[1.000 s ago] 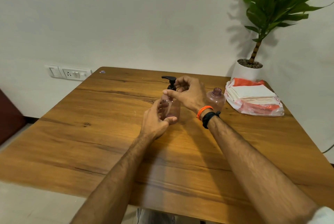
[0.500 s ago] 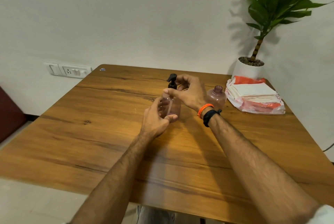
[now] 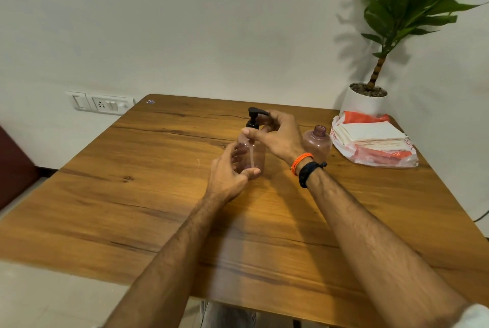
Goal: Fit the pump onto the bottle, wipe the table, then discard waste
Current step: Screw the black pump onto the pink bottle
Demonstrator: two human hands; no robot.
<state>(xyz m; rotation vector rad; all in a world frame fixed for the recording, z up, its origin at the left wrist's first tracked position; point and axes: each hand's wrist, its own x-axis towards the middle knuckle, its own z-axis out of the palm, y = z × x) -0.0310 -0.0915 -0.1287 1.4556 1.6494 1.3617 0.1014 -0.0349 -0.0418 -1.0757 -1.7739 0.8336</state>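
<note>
A clear pinkish bottle [image 3: 254, 154] stands upright on the wooden table [image 3: 132, 195], with a black pump [image 3: 253, 117] seated in its neck. My left hand [image 3: 229, 176] wraps round the lower part of the bottle. My right hand [image 3: 277, 137] pinches the pump's collar from the right, thumb at the front. A second pinkish bottle [image 3: 317, 142], open-necked and without a pump, stands just right of my right hand.
A plastic bag with folded white tissues [image 3: 370, 139] lies at the table's far right. Behind it stands a potted plant in a white pot [image 3: 363, 100]. A small blue sticker [image 3: 150, 101] sits at the far left corner. A switch panel [image 3: 100, 104] is on the wall.
The pump head has turned: its spout pointed left, then toward the wall, and now points right toward my right hand. Both hands stay on the bottle.
</note>
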